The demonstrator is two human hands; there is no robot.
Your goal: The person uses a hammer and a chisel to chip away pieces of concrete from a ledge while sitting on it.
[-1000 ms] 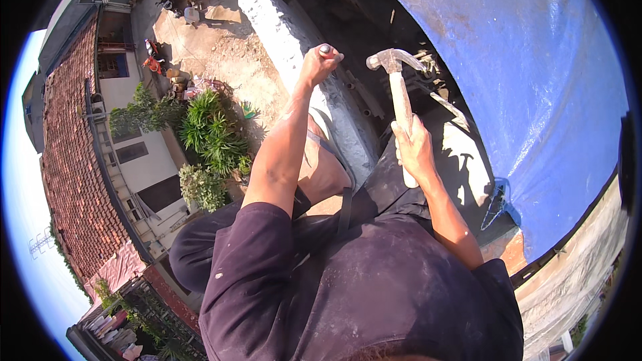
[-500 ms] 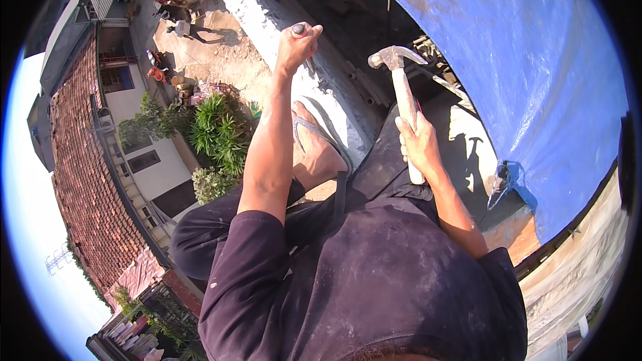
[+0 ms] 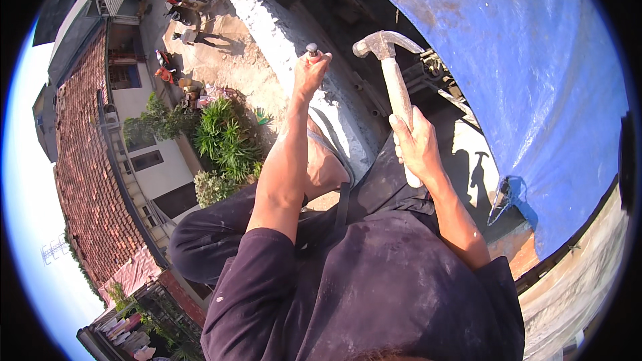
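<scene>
My left hand (image 3: 309, 79) is closed around a chisel (image 3: 312, 49), its round metal head sticking up above my fist. The chisel's lower end is hidden behind the hand. Below it runs the rough, white, broken top of a concrete wall (image 3: 261, 23). In my right hand (image 3: 417, 142) is a claw hammer (image 3: 396, 83), gripped low on its pale, worn wooden handle. The hammer head is raised to the right of the chisel, apart from it, with its claw pointing right.
My sandalled foot (image 3: 324, 167) is by the wall top. A blue tarpaulin (image 3: 528, 67) hangs at the right, beside a dark space holding pipes (image 3: 368, 93). Far below on the left are a yard with a person (image 3: 189, 37), green plants (image 3: 224, 130) and a tiled-roof house (image 3: 87, 154).
My left hand and the chisel have shifted a little right and nearer to me in the view. The hammer head has moved slightly left and up, closer to the chisel.
</scene>
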